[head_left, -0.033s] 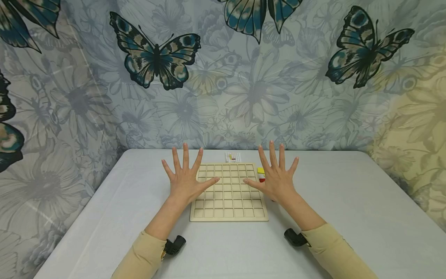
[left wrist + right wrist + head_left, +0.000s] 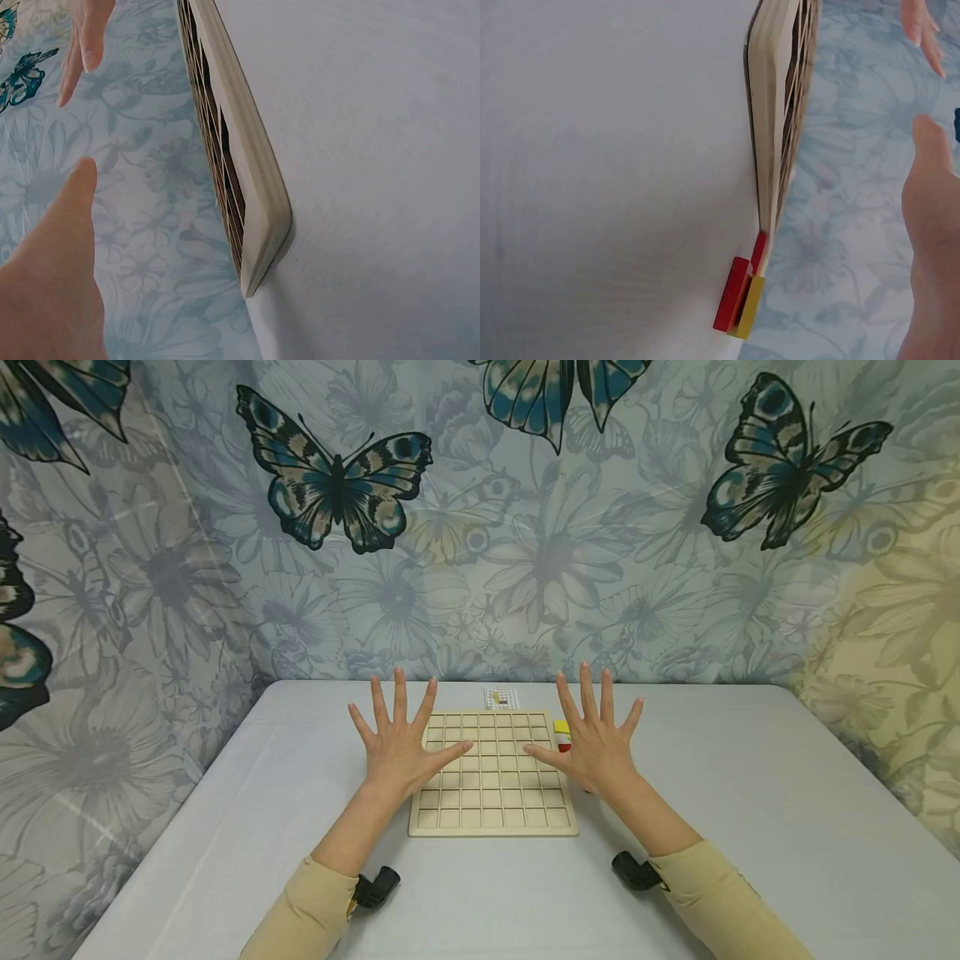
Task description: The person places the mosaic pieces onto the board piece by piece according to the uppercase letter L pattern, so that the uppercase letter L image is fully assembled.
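A square wooden grid board (image 2: 492, 818) lies flat on the table, its cells bare where they show. My left hand (image 2: 399, 752) is spread wide over the board's left edge, thumb pointing inward. Over the right edge, my right hand (image 2: 598, 750) is spread the same way. Both wrist views show the hands raised apart from the board (image 2: 262, 180), holding nothing. Beside the board's right edge lie a yellow block (image 2: 561, 727) and a red block (image 2: 564, 747), partly hidden by the right hand. The right wrist view shows red (image 2: 731, 294) and yellow (image 2: 751, 307) blocks close together.
A small card (image 2: 501, 698) with a printed grid and coloured marks lies behind the board. White cloth covers the table (image 2: 750, 777). A butterfly-and-flower patterned backdrop (image 2: 555, 560) stands behind it. A black camera (image 2: 377, 887) is on each wrist.
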A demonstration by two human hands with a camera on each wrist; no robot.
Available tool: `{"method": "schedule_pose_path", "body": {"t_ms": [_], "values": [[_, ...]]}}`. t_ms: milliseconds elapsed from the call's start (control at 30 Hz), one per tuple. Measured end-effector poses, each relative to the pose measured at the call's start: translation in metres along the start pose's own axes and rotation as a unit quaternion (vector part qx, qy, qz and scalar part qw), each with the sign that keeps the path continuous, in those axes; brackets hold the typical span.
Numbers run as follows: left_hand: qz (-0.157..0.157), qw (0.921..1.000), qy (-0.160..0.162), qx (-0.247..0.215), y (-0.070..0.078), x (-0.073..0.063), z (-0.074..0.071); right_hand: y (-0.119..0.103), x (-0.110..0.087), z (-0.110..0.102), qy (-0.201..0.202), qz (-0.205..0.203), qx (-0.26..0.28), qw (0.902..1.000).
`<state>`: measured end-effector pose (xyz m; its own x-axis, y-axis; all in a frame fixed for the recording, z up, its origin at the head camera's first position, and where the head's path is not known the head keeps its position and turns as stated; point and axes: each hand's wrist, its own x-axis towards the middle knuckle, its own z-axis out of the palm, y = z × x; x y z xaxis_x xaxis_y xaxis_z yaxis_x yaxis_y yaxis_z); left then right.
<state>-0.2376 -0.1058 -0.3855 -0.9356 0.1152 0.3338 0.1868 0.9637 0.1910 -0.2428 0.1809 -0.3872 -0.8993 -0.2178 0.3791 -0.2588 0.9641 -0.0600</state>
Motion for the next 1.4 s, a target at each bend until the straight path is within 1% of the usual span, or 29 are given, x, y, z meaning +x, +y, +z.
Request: {"method": "schedule_pose_path", "body": {"t_ms": [333, 533, 633, 767, 833, 967, 1033, 1133, 1200, 1300, 1333, 1400], "values": [[-0.001, 1.0000, -0.008, 0.003, 0.000, 0.000, 0.000, 0.000, 0.000, 0.001, -0.006, 0.004, 0.008, 0.9999], [0.000, 0.9999, -0.017, -0.002, 0.000, 0.001, 0.002, 0.001, 0.000, 0.001, -0.018, 0.012, 0.013, 0.9997], [0.003, 0.9997, -0.021, -0.011, 0.000, 0.001, 0.002, 0.002, 0.000, 0.000, -0.027, 0.015, 0.024, 0.9992], [0.009, 0.9990, -0.021, -0.038, 0.001, -0.001, 0.001, 0.004, -0.001, 0.000, -0.033, 0.021, 0.050, 0.9980], [0.010, 0.9982, -0.022, -0.055, 0.001, -0.001, 0.001, 0.006, -0.001, 0.001, -0.030, 0.022, 0.064, 0.9973], [0.010, 0.9941, -0.029, -0.104, 0.001, -0.003, 0.001, 0.010, -0.001, 0.002, -0.012, 0.007, 0.111, 0.9938], [0.011, 0.9903, -0.035, -0.134, 0.001, -0.005, 0.001, 0.013, -0.001, 0.003, -0.006, -0.002, 0.146, 0.9893], [0.012, 0.9803, -0.044, -0.192, -0.001, -0.008, 0.002, 0.018, -0.002, 0.004, -0.011, -0.004, 0.205, 0.9787], [0.012, 0.9699, -0.053, -0.238, -0.004, -0.009, 0.003, 0.021, -0.001, 0.005, -0.017, -0.002, 0.234, 0.9720], [0.011, 0.9529, -0.064, -0.296, -0.008, -0.010, 0.004, 0.027, -0.001, 0.007, -0.028, 0.008, 0.259, 0.9653], [0.009, 0.9482, -0.068, -0.310, -0.010, -0.011, 0.004, 0.030, -0.001, 0.007, -0.031, 0.012, 0.266, 0.9634], [0.001, 0.9413, -0.080, -0.328, -0.013, -0.012, 0.004, 0.034, 0.000, 0.008, -0.038, 0.023, 0.276, 0.9601]]}}
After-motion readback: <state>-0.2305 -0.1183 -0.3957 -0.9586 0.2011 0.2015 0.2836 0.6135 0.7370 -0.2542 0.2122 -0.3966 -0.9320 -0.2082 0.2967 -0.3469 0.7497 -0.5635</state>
